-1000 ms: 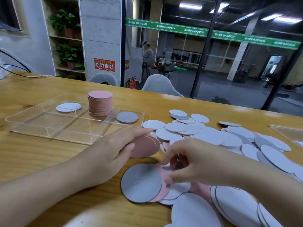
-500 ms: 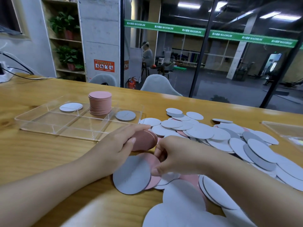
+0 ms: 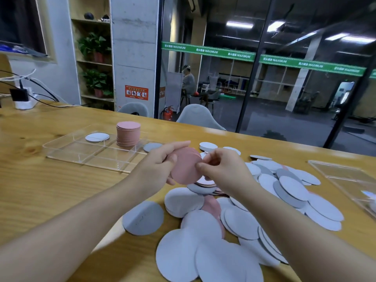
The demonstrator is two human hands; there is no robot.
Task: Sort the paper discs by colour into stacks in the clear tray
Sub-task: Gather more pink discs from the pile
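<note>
On the wooden counter (image 3: 50, 190), both hands, left (image 3: 157, 166) and right (image 3: 221, 169), pinch a small pink batch (image 3: 186, 167), perhaps several discs, which should be squared before topping the far pink stack (image 3: 128, 133) in the clear tray (image 3: 67, 148).

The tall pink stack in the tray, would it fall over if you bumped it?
Probably it would slide apart rather than topple whole: the pink stack is many loose thin discs, with slightly uneven edges. It looks light, so a small push might shift it. The clear tray has low dividers that might catch only the bottom discs.
</note>
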